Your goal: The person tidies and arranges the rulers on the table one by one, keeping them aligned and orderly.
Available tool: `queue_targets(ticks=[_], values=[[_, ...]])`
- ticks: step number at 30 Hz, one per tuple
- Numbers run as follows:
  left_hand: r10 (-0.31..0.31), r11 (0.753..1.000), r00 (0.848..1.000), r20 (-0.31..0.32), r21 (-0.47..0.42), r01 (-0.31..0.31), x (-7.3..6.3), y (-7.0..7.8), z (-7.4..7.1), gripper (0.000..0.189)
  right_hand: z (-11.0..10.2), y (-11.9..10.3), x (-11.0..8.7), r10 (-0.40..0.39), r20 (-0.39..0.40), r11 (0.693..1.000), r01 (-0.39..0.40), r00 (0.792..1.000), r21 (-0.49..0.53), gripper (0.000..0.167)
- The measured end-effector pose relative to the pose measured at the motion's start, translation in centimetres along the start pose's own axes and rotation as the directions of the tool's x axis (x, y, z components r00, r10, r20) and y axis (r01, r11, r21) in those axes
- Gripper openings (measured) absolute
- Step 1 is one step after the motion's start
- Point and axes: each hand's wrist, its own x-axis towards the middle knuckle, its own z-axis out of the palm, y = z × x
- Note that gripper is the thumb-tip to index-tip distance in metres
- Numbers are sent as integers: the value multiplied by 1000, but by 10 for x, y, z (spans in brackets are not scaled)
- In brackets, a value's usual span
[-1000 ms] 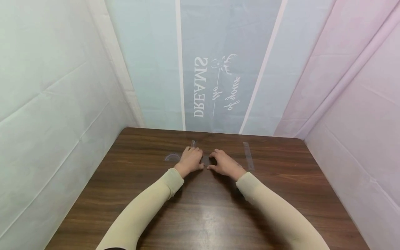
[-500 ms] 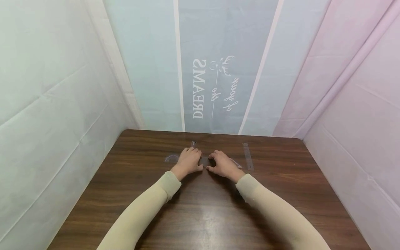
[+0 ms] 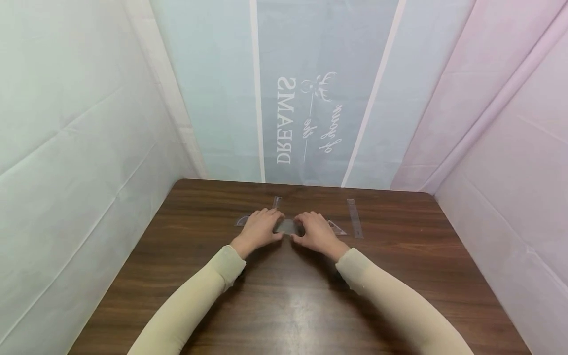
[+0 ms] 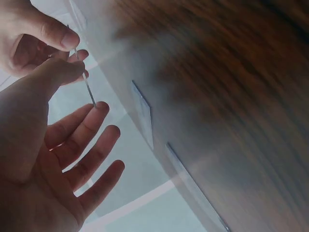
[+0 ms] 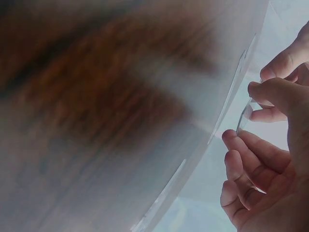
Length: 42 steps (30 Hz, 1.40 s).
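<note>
Clock bearings are taken from the clear plate (image 3: pixel 287 227) at the dial's centre, with 12 o'clock toward the printed curtain (image 3: pixel 295 29) at the back of the wooden table (image 3: pixel 284 301). Farthest out at 9 o'clock lies a transparent protractor (image 3: pixel 241 221), flat on the surface, its inner part covered from the head view by your left hand. That left hand (image 3: pixel 258 229), also at 9 o'clock, pinches the plate: the left wrist view shows your thumb and index finger at its edge, the remaining fingers extended and spread apart. At about 11 o'clock, just past your left fingers, the end of a transparent ruler (image 3: pixel 277 201) shows; its near part is hidden. The plate itself is between your two hands, raised off the tabletop and seen nearly edge-on by both wrist cameras. At 3 o'clock your right hand (image 3: pixel 317 233) grips the opposite side between thumb and index finger, the other fingers bent. Beyond it, at 3 o'clock, a transparent set square (image 3: pixel 338 229) lies partly hidden by that hand. Farthest right, also near 3 o'clock, a second transparent ruler (image 3: pixel 354 218) lies flat, pointing roughly from 12 to 6.
</note>
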Motion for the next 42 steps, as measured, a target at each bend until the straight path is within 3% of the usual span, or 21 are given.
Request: queue_targets(ticks=[8, 18, 29, 42], values=[[32, 997, 999, -38, -74, -35, -20, -8, -5, 43, 2, -14, -6, -36, -7, 999, 36, 999, 15, 45], [21, 995, 999, -46, -93, -25, -42, -20, -6, 48, 10, -23, -11, -107, 45, 988, 101, 993, 114, 50], [41, 995, 996, -76, -92, -47, -68, -32, -9, 43, 15, -35, -12, -217, 136, 967, 194, 967, 164, 53], [18, 998, 1000, -24, -66, -20, -98, -46, -14, 44, 23, -60, -7, -257, 220, 960, 222, 941, 169, 55]])
